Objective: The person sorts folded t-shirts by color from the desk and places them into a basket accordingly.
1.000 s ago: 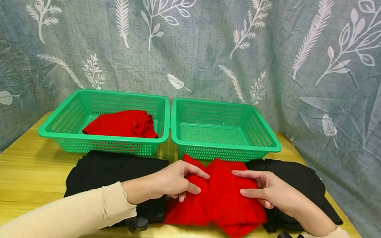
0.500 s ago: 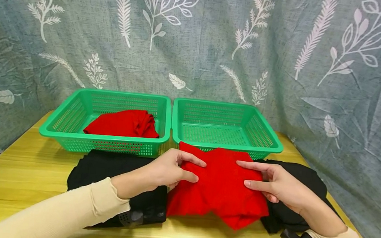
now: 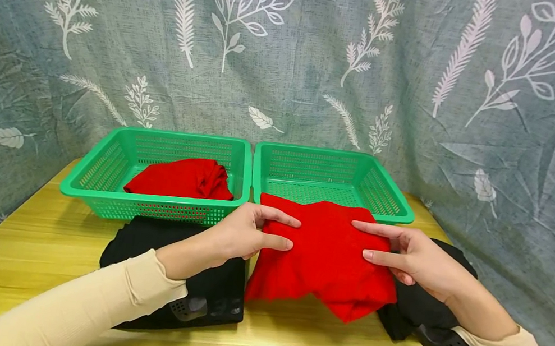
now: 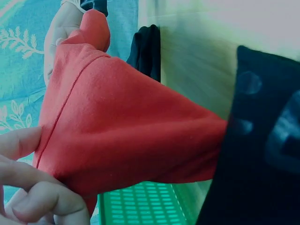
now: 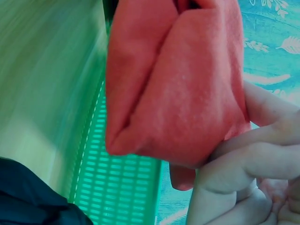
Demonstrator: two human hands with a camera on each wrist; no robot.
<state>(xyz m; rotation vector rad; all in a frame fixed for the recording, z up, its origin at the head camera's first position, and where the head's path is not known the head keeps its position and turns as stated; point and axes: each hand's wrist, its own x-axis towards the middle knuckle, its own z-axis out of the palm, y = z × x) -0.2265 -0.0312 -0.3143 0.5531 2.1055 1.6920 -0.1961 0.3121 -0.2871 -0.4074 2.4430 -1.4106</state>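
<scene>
Left grip (image 3: 243,234) pinches the near-left edge of a folded red cloth (image 3: 324,257), lifted clear of the table (image 3: 36,243); right grip (image 3: 413,258) pinches its opposite edge. Below the left grip lies a black garment (image 3: 148,241), beyond it a green basket (image 3: 105,169) with another red cloth (image 3: 180,177); beyond the right grip, a second basket (image 3: 387,193).

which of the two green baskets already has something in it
The left green basket: a folded red cloth lies inside it. The right basket holds nothing.
</scene>
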